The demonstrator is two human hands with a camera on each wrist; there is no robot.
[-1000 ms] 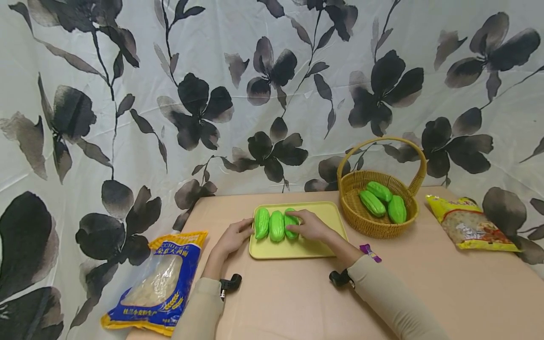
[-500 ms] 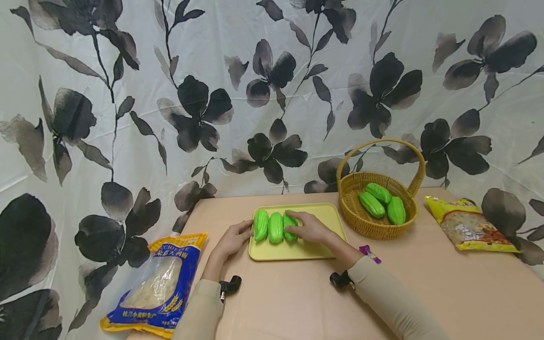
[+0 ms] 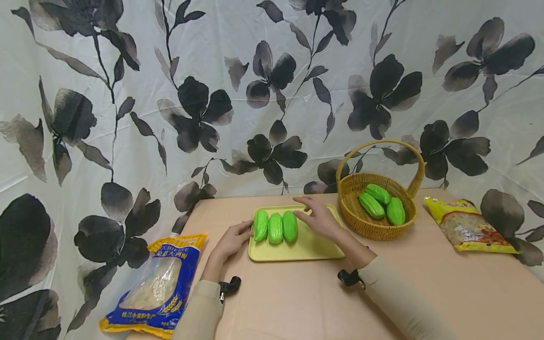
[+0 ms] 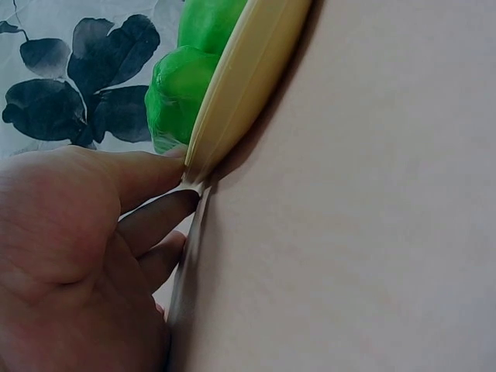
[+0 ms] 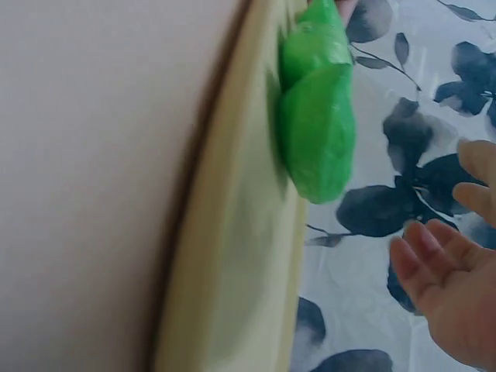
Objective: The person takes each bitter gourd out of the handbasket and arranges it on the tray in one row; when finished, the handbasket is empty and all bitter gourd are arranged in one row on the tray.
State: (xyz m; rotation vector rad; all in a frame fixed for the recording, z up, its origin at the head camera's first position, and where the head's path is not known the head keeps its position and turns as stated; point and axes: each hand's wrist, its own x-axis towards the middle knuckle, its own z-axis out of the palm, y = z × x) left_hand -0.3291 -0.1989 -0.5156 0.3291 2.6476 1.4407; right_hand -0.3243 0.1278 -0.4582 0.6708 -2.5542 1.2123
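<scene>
Three bright green, cucumber-shaped vegetables (image 3: 275,228) lie side by side on the left half of a yellow tray (image 3: 316,248). My left hand (image 3: 231,240) is at the tray's left edge. In the left wrist view its thumb (image 4: 151,172) lies on the rim of the tray (image 4: 248,85) and the fingers come from below, pinching it. Above the tray, just right of the rightmost vegetable (image 3: 290,226), my right hand (image 3: 320,218) holds nothing, its fingers spread. The right wrist view shows that hand (image 5: 457,287) apart from the vegetables (image 5: 318,136).
A wicker basket (image 3: 374,230) with a tall handle stands right of the tray, holding three more green vegetables (image 3: 378,193). Farther right lies a yellow food bag (image 3: 469,225). A blue and yellow pasta bag (image 3: 159,283) lies at the left, beside my left forearm. A floral cloth (image 3: 238,118) hangs behind.
My right hand has let go of the rightmost vegetable and moved right and up from it. The left hand stays at the tray's edge. The vegetables stay in place.
</scene>
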